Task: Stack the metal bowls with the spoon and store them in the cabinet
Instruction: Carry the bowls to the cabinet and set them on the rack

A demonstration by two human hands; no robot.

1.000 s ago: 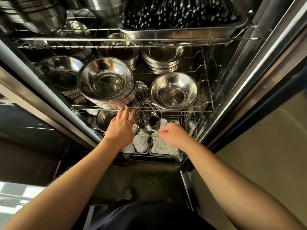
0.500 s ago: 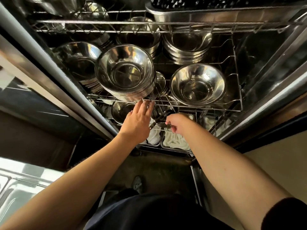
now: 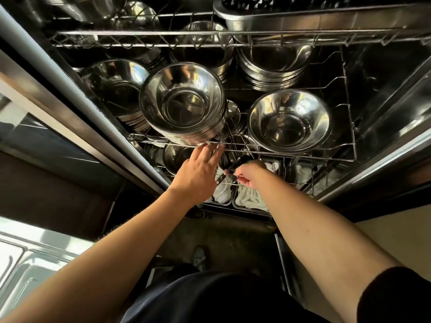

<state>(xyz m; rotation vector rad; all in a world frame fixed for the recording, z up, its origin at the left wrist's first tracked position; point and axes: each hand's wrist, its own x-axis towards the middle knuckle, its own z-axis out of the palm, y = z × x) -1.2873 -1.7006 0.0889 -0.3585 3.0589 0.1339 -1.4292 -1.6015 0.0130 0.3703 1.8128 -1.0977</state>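
Since earlier, my hands are reaching higher: left hand [image 3: 198, 173] spread under the stored bowl stack [image 3: 184, 103], right hand [image 3: 250, 173] pinching the spoon [image 3: 229, 170], not stored yet.

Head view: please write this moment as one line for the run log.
left hand: open, fingers at bowl stack base | right hand: closed on dark utensil handle | wire rack: holds bowls

Visible count: two hands, left hand [image 3: 197, 172] and right hand [image 3: 250, 173]. Five bowl stacks on the middle wire rack [image 3: 303, 157], including front stack [image 3: 183, 103] and front right bowl [image 3: 289, 120]. Two white-filled trays [image 3: 247, 199] below. One shoe [image 3: 198, 257].
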